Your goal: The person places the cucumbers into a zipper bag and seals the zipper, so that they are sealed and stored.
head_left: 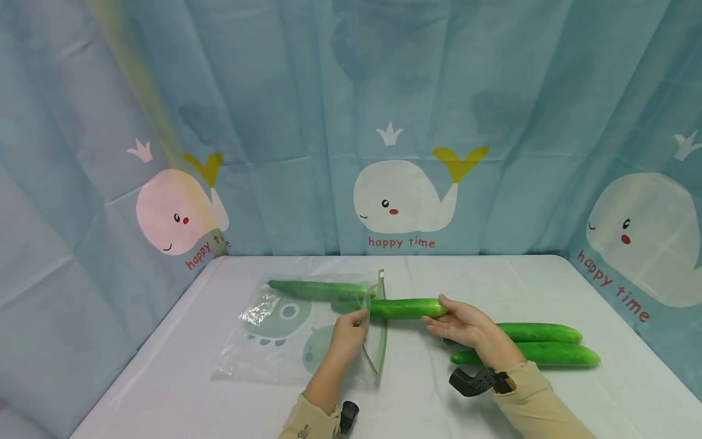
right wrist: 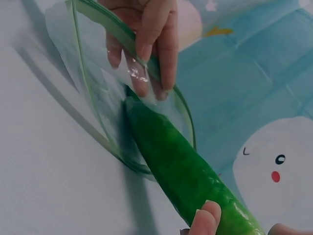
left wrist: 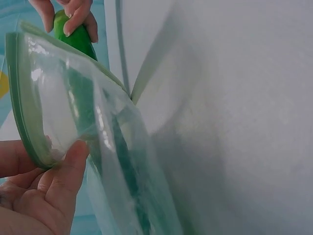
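Note:
A clear zip bag [head_left: 236,360] with a green-edged mouth and a cartoon print lies on its side, its mouth facing right. My left hand [head_left: 347,338] pinches the rim of that mouth and keeps it spread, as the left wrist view shows. In my right hand [head_left: 466,326] is the thick end of a cucumber [head_left: 408,308], gripped between thumb and fingers. Its narrow end is inside the bag's mouth, seen through the plastic in the right wrist view. Another cucumber [head_left: 312,289] lies wholly within the bag, toward its far side.
Two more cucumbers, a nearer one [head_left: 559,354] and a farther one [head_left: 540,332], lie side by side on the white table [head_left: 428,402], partly behind my right forearm. A blue curtain [head_left: 307,122] with whale prints hangs behind and on both sides.

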Available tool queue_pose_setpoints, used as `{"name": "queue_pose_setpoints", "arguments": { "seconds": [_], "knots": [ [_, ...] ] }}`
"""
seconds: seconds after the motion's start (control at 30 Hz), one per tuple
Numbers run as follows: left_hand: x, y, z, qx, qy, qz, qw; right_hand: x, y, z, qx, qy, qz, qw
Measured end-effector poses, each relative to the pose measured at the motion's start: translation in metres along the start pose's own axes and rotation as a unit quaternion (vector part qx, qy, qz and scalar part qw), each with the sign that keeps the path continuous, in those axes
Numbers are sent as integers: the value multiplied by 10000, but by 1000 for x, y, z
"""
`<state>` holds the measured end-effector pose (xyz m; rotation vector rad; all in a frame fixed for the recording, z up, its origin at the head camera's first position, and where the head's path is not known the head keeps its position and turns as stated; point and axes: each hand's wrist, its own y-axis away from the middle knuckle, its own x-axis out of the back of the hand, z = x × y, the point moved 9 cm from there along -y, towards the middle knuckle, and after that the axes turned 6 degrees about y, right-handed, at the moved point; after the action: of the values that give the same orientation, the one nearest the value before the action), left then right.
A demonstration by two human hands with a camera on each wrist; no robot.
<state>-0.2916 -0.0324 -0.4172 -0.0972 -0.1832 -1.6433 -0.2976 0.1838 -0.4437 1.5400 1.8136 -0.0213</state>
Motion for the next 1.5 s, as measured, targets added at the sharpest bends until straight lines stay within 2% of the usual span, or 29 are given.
{"name": "queue_pose_setpoints", "arguments": {
  "seconds": [0.4,0.5,0.77,1.0,1.23,1.5],
  "knots": [
    [1,0,0,13,-76,60,10000,-13,-9,12,-98,-137,-62,9998],
    [1,0,0,53,-66,67,9999,-15,-11,14,-94,-216,29,9997],
    [0,-1,2,-41,-130,96,9999,-23,-17,20,-194,-445,69,9988],
    [1,0,4,-50,-43,111,9999,-33,-23,24,-253,-616,-80,9977],
    [1,-1,2,-17,-2,169,9999,-39,-28,30,-337,-701,-30,9970],
    [2,-1,5,-139,31,244,9996,-45,-33,35,-474,-720,-56,9963]
  ]
}}
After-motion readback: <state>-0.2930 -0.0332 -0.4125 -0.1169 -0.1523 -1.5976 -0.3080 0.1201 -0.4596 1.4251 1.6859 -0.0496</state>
